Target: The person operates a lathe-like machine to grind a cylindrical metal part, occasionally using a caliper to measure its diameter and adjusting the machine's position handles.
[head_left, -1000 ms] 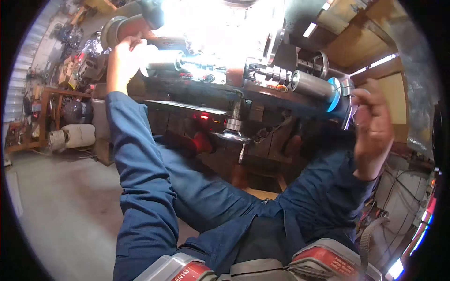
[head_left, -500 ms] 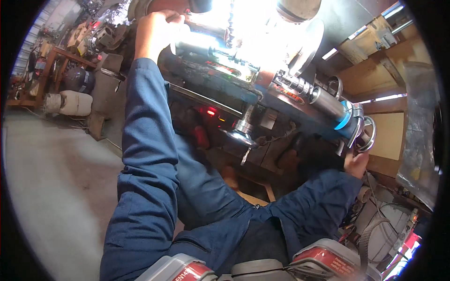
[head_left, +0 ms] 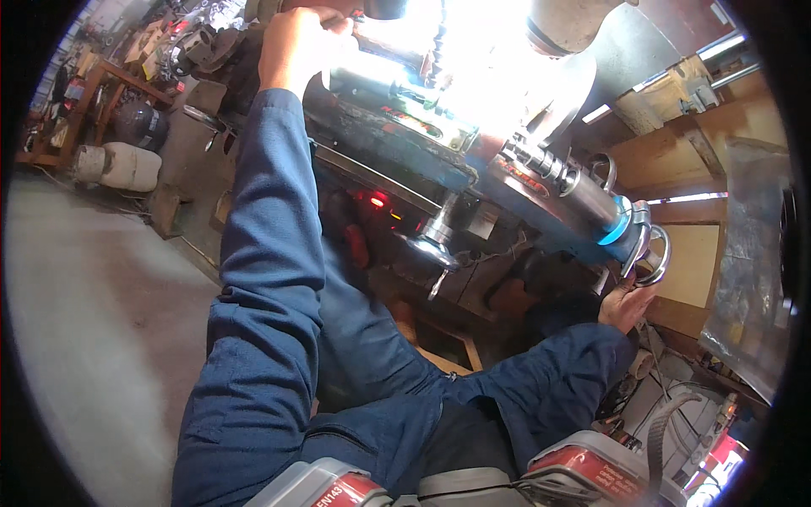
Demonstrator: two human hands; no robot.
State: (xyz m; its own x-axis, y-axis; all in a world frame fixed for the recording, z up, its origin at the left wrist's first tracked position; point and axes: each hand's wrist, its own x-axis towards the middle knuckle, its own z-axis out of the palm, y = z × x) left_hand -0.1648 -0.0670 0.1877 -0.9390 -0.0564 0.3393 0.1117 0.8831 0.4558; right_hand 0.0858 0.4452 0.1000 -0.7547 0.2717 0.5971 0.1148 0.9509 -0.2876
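Note:
A blue lathe [head_left: 498,198] runs slantwise across the upper half of the view, its upper part washed out by bright light. My left hand [head_left: 297,46] reaches to its upper left end. Those fingers are curled beside a bright metal cylinder [head_left: 367,72]; what they grip is lost in the glare. At the lathe's right end stands the tailstock barrel [head_left: 591,201], with a blue ring round it and a metal handwheel [head_left: 659,258] at its end. My right hand [head_left: 627,304] has its fingers closed at the handwheel's lower rim.
A smaller crank wheel [head_left: 432,249] with a handle juts from the lathe's front, over my legs. Pale gas bottles [head_left: 131,166] stand at the left by a wooden rack. Clear plastic sheeting [head_left: 743,270] hangs at the right, near hoses and cables.
The whole view has shifted slightly. My right hand has come a little lower and leftward along with the handwheel, whose rim appears turned. My left hand stays at the same end of the lathe.

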